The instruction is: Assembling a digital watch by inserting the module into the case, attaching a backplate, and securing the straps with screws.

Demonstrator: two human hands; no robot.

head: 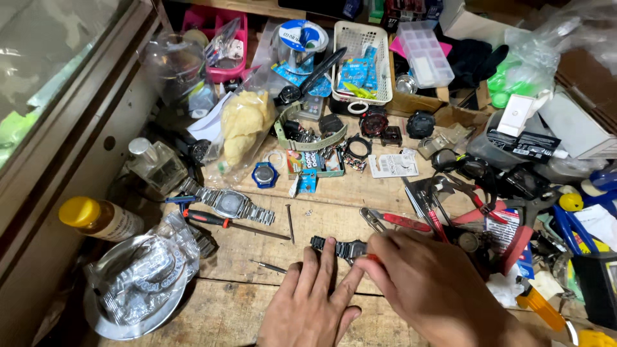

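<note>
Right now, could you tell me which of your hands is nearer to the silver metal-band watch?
Left. The left hand lies below and right of the silver watch; the right hand is farther right, beyond the dark watch band.

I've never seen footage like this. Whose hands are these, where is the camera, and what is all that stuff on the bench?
There is no machine here: a person wears a camera on the head, looking down at their own bare hands over a cluttered wooden workbench. The left hand presses flat on a dark metal watch band. The right hand meets it at the band's right end; anything it grips is hidden. Nearby lie a silver wristwatch, a red-handled screwdriver, red-handled pliers and a yellow-capped bottle.
</note>
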